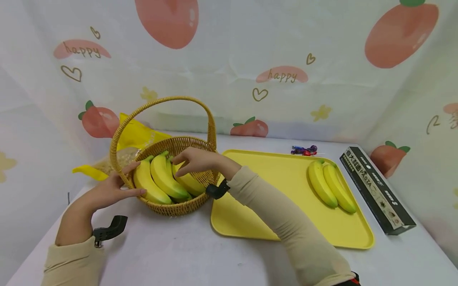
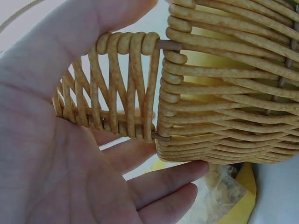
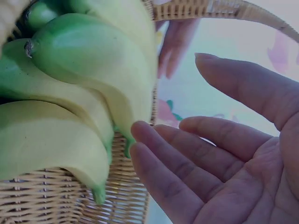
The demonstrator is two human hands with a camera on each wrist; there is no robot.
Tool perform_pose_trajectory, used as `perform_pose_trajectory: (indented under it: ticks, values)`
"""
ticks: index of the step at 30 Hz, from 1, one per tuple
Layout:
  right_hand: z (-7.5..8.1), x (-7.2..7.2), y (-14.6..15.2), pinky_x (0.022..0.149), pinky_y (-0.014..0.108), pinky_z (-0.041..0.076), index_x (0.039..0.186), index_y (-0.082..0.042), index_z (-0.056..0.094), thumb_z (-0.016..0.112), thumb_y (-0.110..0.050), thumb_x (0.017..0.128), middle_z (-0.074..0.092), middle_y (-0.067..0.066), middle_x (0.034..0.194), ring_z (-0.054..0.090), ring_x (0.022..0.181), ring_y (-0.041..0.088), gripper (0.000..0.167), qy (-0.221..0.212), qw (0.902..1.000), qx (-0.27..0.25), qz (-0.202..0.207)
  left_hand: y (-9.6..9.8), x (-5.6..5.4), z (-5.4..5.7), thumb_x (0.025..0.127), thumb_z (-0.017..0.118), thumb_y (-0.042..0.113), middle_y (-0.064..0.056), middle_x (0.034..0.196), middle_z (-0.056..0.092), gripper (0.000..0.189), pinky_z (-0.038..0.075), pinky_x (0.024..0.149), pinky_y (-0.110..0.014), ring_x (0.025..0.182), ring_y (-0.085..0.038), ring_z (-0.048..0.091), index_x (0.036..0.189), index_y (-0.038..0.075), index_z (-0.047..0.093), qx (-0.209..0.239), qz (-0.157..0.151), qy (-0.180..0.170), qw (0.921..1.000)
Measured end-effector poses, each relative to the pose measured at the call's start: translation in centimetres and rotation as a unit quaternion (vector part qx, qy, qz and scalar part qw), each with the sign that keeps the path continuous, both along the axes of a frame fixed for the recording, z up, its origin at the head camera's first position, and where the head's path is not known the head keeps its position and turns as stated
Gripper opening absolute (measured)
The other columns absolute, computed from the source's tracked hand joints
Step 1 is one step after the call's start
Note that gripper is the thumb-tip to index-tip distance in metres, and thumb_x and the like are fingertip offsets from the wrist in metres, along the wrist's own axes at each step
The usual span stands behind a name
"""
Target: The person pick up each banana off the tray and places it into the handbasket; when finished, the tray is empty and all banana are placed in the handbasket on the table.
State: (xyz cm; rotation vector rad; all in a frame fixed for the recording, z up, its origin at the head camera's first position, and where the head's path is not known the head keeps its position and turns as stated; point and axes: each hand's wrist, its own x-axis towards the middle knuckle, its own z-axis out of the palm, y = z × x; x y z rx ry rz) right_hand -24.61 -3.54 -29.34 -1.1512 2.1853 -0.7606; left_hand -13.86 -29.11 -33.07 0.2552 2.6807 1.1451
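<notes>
Clearly, the wicker basket [image 1: 171, 209] stands near the left edge of the table [image 1: 179, 254], close beside the tray's left edge, holding a cluster of yellow bananas [image 1: 166, 178] with green ends. The left hand [image 1: 107, 192] grips the foot of its arched handle [image 1: 182, 98], the thumb on one side and the fingers, slightly parted, on the other. Above the fruit hangs the right hand [image 1: 196, 161], thumb spread from loosely extended fingers (whether a fingertip touches a banana, I cannot tell). To the right, the yellow tray [image 1: 279, 167] carries two more bananas [image 1: 322, 184], side by side near its right edge. Shiny wrapped sweets [image 1: 304, 150] lie at its far edge; a black pasta box [image 1: 375, 190] lies along the table's right edge. A yellow bag [image 1: 137, 131] sits behind the basket, toward the far left corner, before a fruit-printed cloth [image 1: 229, 59].
</notes>
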Motion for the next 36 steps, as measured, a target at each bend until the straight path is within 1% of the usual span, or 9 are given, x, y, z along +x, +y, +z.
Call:
perform_pose_trajectory:
  ticks: [2,7,14,19,22,23,27,32,36]
  values:
    - [0.2,0.2,0.9,0.087,0.019,0.05,0.135,-0.006,0.048,0.063,-0.02,0.089,0.046,0.01,0.142,0.058,0.117,0.017,0.05,-0.011,0.9997,-0.022,-0.005,0.0,0.0,0.0,0.086,0.066,0.03,-0.033,0.147,0.023,0.091,0.031,0.097,-0.067,0.129,-0.052,0.029,0.15,0.007,0.006,0.002,0.002,-0.001,1.0]
    - [0.1,0.7,3.3,0.09,0.02,0.049,0.136,-0.006,0.046,0.06,-0.019,0.091,0.047,0.011,0.141,0.057,0.119,0.019,0.049,-0.021,0.9978,-0.061,-0.014,0.0,0.1,0.0,0.086,0.066,0.03,-0.033,0.147,0.022,0.092,0.03,0.097,-0.067,0.13,-0.053,0.027,0.15,0.004,0.005,0.007,0.001,-0.008,0.9999]
    - [-0.5,1.6,6.8,0.092,0.022,0.048,0.137,-0.01,0.046,0.06,-0.021,0.091,0.05,0.006,0.139,0.057,0.118,0.016,0.049,-0.032,0.9953,-0.081,-0.043,-0.1,-0.1,-0.3,0.086,0.065,0.033,-0.035,0.147,0.019,0.095,0.03,0.097,-0.067,0.13,-0.054,0.025,0.15,0.006,-0.001,-0.008,0.005,-0.021,0.9997]
    - [-0.8,2.2,8.7,0.096,0.025,0.047,0.138,-0.006,0.045,0.06,-0.021,0.091,0.049,0.007,0.14,0.054,0.122,0.021,0.051,-0.027,0.9933,-0.099,-0.052,-0.3,-0.1,-0.3,0.087,0.064,0.034,-0.035,0.149,0.014,0.096,0.028,0.097,-0.068,0.131,-0.056,0.021,0.15,0.008,-0.004,-0.013,0.007,-0.027,0.9995]
    - [-0.9,2.4,9.7,0.099,0.025,0.045,0.138,-0.004,0.043,0.06,-0.019,0.091,0.046,0.008,0.142,0.052,0.124,0.023,0.053,-0.023,0.9923,-0.108,-0.055,-0.2,-0.1,-0.3,0.087,0.065,0.033,-0.034,0.149,0.013,0.095,0.027,0.098,-0.069,0.131,-0.056,0.021,0.15,0.008,-0.002,-0.006,0.006,-0.023,0.9997]
    - [-1.0,2.5,10.1,0.099,0.026,0.045,0.138,-0.004,0.043,0.06,-0.018,0.091,0.045,0.009,0.143,0.051,0.125,0.024,0.053,-0.029,0.9916,-0.112,-0.057,-0.2,-0.1,-0.3,0.087,0.065,0.032,-0.034,0.149,0.013,0.095,0.027,0.098,-0.068,0.131,-0.056,0.021,0.15,0.008,-0.002,-0.004,0.004,-0.021,0.9998]
    - [-1.5,2.7,11.7,0.1,0.029,0.044,0.139,-0.002,0.041,0.06,-0.016,0.091,0.043,0.011,0.144,0.047,0.128,0.028,0.053,-0.044,0.9902,-0.116,-0.065,-0.2,-0.1,-0.3,0.087,0.065,0.031,-0.034,0.149,0.015,0.094,0.028,0.098,-0.068,0.131,-0.055,0.022,0.149,0.006,0.0,0.001,0.002,-0.017,0.9999]
    - [-2.4,3.0,13.7,0.102,0.032,0.043,0.141,-0.002,0.038,0.058,-0.02,0.092,0.041,0.013,0.145,0.046,0.13,0.027,0.055,-0.048,0.9901,-0.107,-0.077,-0.1,-0.1,-0.2,0.087,0.065,0.03,-0.034,0.149,0.014,0.093,0.028,0.098,-0.068,0.131,-0.055,0.022,0.149,0.004,0.0,0.006,0.0,-0.017,0.9998]
    - [-3.2,3.4,15.3,0.103,0.034,0.042,0.141,-0.004,0.038,0.059,-0.022,0.092,0.042,0.014,0.144,0.046,0.129,0.029,0.056,-0.052,0.9879,-0.11,-0.095,-0.1,0.0,-0.1,0.087,0.064,0.031,-0.035,0.149,0.014,0.093,0.028,0.098,-0.067,0.131,-0.055,0.022,0.149,0.004,0.0,0.003,0.001,-0.018,0.9998]
